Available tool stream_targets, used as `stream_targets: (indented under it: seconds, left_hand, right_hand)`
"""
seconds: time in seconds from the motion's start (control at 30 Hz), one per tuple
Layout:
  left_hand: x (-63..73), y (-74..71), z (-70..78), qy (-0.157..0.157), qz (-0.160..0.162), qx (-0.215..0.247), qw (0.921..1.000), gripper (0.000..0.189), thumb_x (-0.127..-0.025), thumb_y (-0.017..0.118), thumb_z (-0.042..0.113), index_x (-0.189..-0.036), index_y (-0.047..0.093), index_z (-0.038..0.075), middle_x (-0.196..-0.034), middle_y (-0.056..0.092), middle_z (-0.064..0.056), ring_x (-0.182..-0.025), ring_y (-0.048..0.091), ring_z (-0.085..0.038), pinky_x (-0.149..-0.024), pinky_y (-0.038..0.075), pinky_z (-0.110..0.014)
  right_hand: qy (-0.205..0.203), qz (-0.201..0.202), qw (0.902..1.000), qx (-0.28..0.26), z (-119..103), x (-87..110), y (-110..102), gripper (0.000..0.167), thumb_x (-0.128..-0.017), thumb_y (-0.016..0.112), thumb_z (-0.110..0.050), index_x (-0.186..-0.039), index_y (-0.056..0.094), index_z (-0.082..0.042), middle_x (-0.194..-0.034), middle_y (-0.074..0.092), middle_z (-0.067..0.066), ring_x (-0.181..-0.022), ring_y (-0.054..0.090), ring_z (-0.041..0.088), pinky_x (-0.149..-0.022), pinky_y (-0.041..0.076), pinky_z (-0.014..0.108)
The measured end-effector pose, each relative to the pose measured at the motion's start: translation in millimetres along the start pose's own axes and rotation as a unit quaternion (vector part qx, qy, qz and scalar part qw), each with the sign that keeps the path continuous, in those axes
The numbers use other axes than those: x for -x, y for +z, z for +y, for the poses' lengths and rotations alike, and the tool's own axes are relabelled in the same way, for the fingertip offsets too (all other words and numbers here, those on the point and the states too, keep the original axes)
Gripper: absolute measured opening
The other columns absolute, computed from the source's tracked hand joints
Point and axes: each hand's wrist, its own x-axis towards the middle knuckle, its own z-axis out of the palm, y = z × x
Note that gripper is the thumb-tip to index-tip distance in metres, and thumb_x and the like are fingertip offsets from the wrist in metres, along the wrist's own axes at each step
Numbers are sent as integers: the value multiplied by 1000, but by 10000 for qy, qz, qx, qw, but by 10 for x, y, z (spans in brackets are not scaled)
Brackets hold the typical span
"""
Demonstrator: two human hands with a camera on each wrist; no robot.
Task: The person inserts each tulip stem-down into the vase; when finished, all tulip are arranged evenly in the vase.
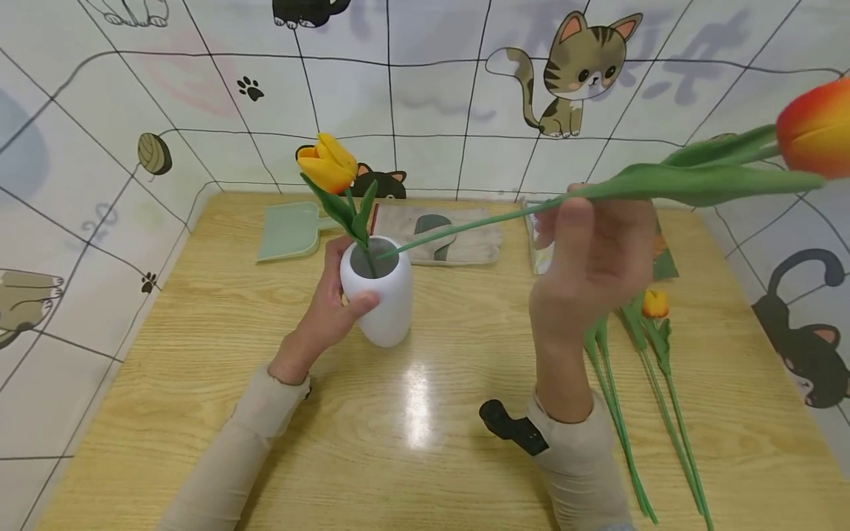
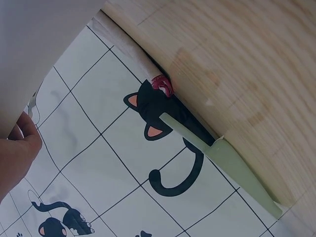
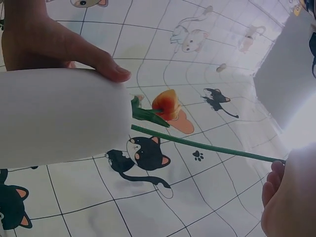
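Observation:
My left hand [image 1: 325, 306] grips a white vase [image 1: 387, 317], thumb on the near side, as it stands on the table. Inside the vase is one yellow tulip [image 1: 328, 166] with green leaves, rising from its mouth. My right hand [image 1: 591, 265] pinches the stem of a second, red-orange tulip [image 1: 813, 133], whose flower is cut off by the frame's right edge. This tulip lies slanted, with its lower stem reaching into the vase mouth. In the right wrist view, the stem [image 3: 207, 146] runs from the vase [image 3: 64, 118] to my right fingers.
Several more tulips [image 1: 655, 304] lie on the table at the right, partly behind my right forearm. At the back are a pale green dustpan [image 1: 290, 230], light gloves [image 1: 465, 240] and a packet [image 1: 539, 251] half hidden by my right hand. Patterned walls border the table.

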Motion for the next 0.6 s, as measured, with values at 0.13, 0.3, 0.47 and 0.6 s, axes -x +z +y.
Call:
stream_targets:
  seconds: [0.13, 0.3, 0.47, 0.6]
  left_hand:
    - [6, -7, 13, 12, -8, -14, 10000, 99, -75, 69, 74, -135, 27, 7, -128, 50, 5, -115, 51, -17, -96, 40, -49]
    - [9, -8, 18, 37, 6, -40, 10000, 101, -76, 69, 75, -135, 26, 5, -128, 50, 5, -115, 51, -17, -95, 40, -49]
    - [9, -10, 17, 61, -5, -82, 9999, 101, -77, 68, 75, -135, 26, 4, -130, 50, 0, -115, 50, -18, -95, 40, -51]
    - [9, -11, 12, 50, 2, -92, 9999, 100, -77, 68, 75, -136, 27, 6, -130, 50, -5, -115, 51, -17, -96, 40, -49]
  right_hand:
    - [189, -402, 9989, 118, 30, 97, 31, 26, -88, 70, -8, -81, 56, 13, -69, 65, 4, -56, 60, 10, -56, 45, 19]
    - [293, -1192, 9917, 391, 89, 210, 70, 48, -92, 72, -25, -85, 54, 18, -77, 66, -3, -63, 61, 8, -59, 46, 19]
    - [364, -1892, 9781, 783, 132, 301, 89, 49, -95, 68, -35, -87, 57, 12, -79, 65, -13, -69, 63, 4, -61, 44, 20]
    - [375, -2348, 9658, 1038, 191, 386, 103, 44, -97, 65, -36, -88, 60, 7, -72, 65, 1, -69, 63, 10, -62, 44, 21]
